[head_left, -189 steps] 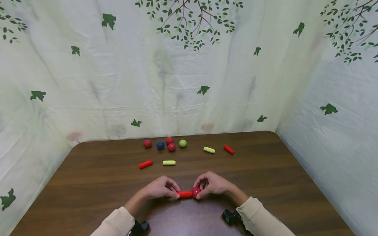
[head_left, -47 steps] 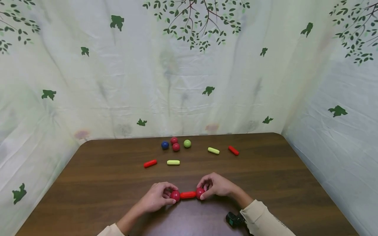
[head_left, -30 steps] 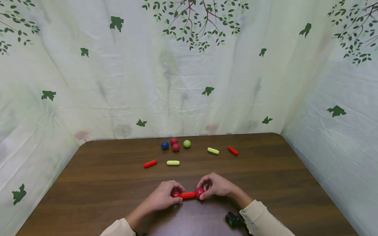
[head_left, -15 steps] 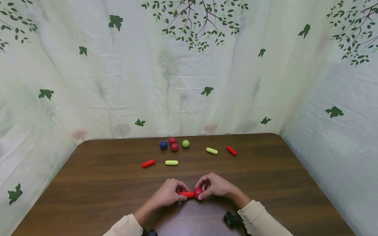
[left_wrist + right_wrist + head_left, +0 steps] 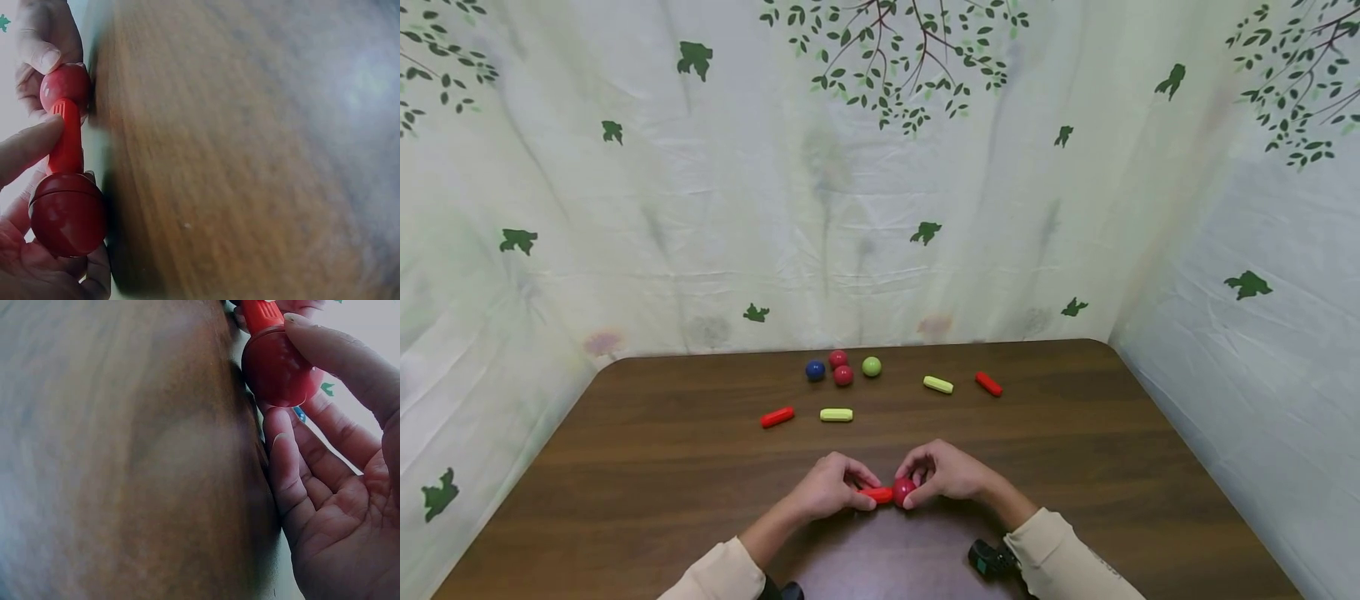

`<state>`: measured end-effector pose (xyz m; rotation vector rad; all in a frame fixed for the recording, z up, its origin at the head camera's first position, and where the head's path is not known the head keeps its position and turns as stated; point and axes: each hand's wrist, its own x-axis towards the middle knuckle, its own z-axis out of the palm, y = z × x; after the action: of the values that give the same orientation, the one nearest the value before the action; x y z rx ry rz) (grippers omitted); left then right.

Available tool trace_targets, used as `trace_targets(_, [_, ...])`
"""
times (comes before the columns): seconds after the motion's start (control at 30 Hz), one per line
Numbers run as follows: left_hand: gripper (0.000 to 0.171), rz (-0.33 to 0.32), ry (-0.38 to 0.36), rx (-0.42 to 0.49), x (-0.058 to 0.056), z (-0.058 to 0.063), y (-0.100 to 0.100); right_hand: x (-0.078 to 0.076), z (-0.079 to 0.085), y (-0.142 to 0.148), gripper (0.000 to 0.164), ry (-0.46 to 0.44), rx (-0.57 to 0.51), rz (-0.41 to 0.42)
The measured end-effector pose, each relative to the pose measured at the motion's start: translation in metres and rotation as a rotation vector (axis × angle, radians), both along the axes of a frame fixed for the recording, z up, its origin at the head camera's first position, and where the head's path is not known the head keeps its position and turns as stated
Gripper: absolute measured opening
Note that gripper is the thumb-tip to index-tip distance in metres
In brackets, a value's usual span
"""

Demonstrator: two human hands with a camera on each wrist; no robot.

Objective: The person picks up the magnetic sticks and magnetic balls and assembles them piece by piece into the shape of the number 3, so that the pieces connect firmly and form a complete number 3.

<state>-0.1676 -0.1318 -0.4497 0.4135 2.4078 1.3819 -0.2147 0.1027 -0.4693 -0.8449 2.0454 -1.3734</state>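
Low over the near middle of the table, a red rod joins two red balls in a dumbbell shape. My left hand pinches the rod, thumb on its side in the left wrist view. The left ball rests by that hand's palm and is hidden in the head view. My right hand grips the right ball between thumb and fingers. In the right wrist view, this ball meets the end of the rod. A seam line runs round each ball near the rod.
At the table's back sit a blue ball, two red balls and a green ball. Nearer lie red rods and yellow-green rods. A patterned curtain surrounds the table.
A red ball from the back row now sits on the rod's left end. My left hand has slid right from that ball onto the rod. The right hand keeps its grip.
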Motion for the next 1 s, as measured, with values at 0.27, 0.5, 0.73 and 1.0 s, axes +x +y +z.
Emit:
trace_targets(0.27, [0.018,0.006,-0.029,0.015,-0.001,-0.001,-0.001,0.0,0.002,0.0,0.025,-0.003,0.001,-0.005])
trace_targets(0.5, [0.018,0.003,-0.028,0.011,-0.002,-0.002,-0.001,-0.001,0.003,0.001,0.023,-0.004,0.024,-0.01])
trace_targets(0.73, [0.019,0.003,-0.038,0.032,-0.002,-0.002,-0.002,0.001,0.004,0.0,0.024,-0.004,0.016,-0.014])
trace_targets(1.0, [0.019,-0.001,-0.05,0.055,-0.001,-0.003,-0.004,-0.013,0.008,0.006,0.03,0.043,-0.022,-0.025])
